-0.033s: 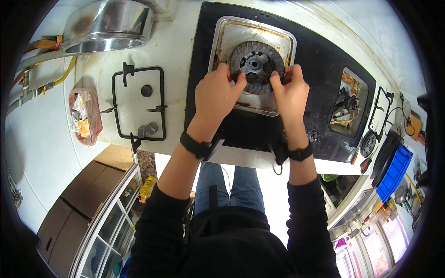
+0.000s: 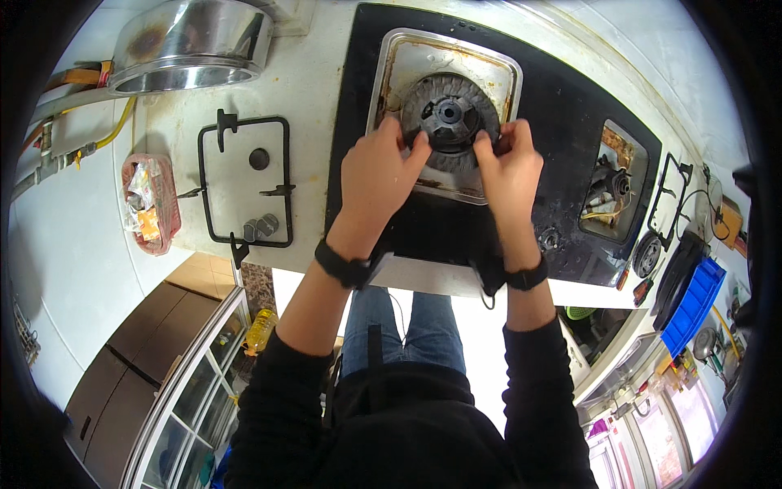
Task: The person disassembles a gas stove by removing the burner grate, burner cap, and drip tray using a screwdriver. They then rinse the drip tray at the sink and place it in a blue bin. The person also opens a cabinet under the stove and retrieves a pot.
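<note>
A round black gas burner (image 2: 450,112) sits in the stained metal drip tray (image 2: 485,61) of a black glass cooktop (image 2: 342,179). My left hand (image 2: 379,171) grips the burner's near left edge, thumb bent in toward the black inner cap. Its other fingers are partly hidden behind the hand. My right hand (image 2: 511,167) pinches the near right edge in the same way, fingers curled over the rim. Whether the burner rests flat or is slightly lifted, I cannot tell. A dark band circles each wrist.
Left of the cooktop lie a black pan support (image 2: 287,163) and two grey knobs (image 2: 261,228). A pink basket (image 2: 167,204) and a steel pot (image 2: 191,49) stand beyond. Rightward are an uncovered burner well (image 2: 615,183), a screwdriver (image 2: 643,291) and a blue tray (image 2: 692,306).
Both hands have shifted very slightly, keeping their hold on the burner. The burner's inner part has moved slightly to the right. Everything around it looks the same.
</note>
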Demonstrator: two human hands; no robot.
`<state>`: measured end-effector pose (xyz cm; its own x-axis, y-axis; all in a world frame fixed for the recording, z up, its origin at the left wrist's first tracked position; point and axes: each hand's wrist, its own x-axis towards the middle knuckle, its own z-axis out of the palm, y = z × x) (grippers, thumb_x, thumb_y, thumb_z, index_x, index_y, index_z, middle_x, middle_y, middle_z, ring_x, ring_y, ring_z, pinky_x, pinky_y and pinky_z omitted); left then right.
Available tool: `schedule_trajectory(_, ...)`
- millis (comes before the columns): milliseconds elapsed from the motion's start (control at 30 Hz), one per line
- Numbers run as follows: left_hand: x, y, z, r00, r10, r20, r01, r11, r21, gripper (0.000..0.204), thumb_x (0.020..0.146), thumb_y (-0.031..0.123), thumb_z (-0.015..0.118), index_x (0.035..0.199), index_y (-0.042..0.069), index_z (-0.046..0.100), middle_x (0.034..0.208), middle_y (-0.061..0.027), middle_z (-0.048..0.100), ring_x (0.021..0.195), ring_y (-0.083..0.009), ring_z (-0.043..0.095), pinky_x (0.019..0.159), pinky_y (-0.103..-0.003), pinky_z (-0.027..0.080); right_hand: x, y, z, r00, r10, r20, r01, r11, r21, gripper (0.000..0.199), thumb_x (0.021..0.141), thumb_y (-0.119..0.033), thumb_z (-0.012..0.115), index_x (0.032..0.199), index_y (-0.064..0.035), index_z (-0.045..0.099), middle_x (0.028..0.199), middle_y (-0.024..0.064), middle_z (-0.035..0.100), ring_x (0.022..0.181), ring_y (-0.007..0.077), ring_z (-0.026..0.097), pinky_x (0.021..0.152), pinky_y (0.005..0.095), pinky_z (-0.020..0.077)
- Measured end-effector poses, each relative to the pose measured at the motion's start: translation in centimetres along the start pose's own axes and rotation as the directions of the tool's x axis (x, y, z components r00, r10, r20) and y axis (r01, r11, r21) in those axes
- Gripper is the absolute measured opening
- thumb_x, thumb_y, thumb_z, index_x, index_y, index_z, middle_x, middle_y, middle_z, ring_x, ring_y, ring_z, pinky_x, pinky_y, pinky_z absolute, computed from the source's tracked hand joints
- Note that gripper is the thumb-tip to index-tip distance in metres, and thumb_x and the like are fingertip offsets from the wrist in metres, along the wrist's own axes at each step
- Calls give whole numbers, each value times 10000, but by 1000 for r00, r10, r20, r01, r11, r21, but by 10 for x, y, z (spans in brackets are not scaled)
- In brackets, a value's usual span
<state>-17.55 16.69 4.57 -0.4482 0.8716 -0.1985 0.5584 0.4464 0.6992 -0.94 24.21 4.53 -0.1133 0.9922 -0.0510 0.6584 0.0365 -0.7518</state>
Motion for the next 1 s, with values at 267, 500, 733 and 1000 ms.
schedule_trajectory(267, -59, -33, -82, 985, -133, -106, 136, 990, 21, 375, 937, 339, 700, 812, 5, 584, 664, -167, 617, 625, -389, 621, 571, -435, 468, -49, -55, 35, 978, -57, 200, 28, 989, 144, 255, 859, -142, 770, 943, -8, 569, 622, 95, 573, 532, 182, 549, 528, 335, 446)
schedule_trajectory(500, -89, -100, -182, 918, -358, -168, 372, 927, 54, 431, 918, 398, 682, 795, -11, 625, 680, -212, 651, 684, -432, 662, 618, -489, 509, -75, -151, 105, 840, -189, 509, 189, 981, 53, 318, 877, -246, 735, 999, -16, 553, 765, 223, 683, 752, 431, 688, 668, 500, 531)
schedule_trajectory(733, -92, -191, -245, 891, -439, -115, 451, 883, 126, 457, 881, 413, 661, 770, -30, 676, 687, -244, 645, 703, -433, 672, 650, -483, 518, -105, -196, 186, 685, -290, 668, 510, 846, -156, 399, 899, -412, 655, 949, -16, 627, 798, 182, 709, 803, 369, 699, 721, 485, 513)
schedule_trajectory(1000, -68, -245, -223, 903, -429, 7, 422, 890, 172, 488, 886, 455, 650, 874, -28, 718, 827, -268, 698, 851, -450, 693, 753, -511, 529, -104, -180, 222, 650, -350, 674, 689, 645, -330, 358, 883, -401, 663, 903, -44, 691, 866, 133, 729, 930, 310, 676, 851, 445, 440)
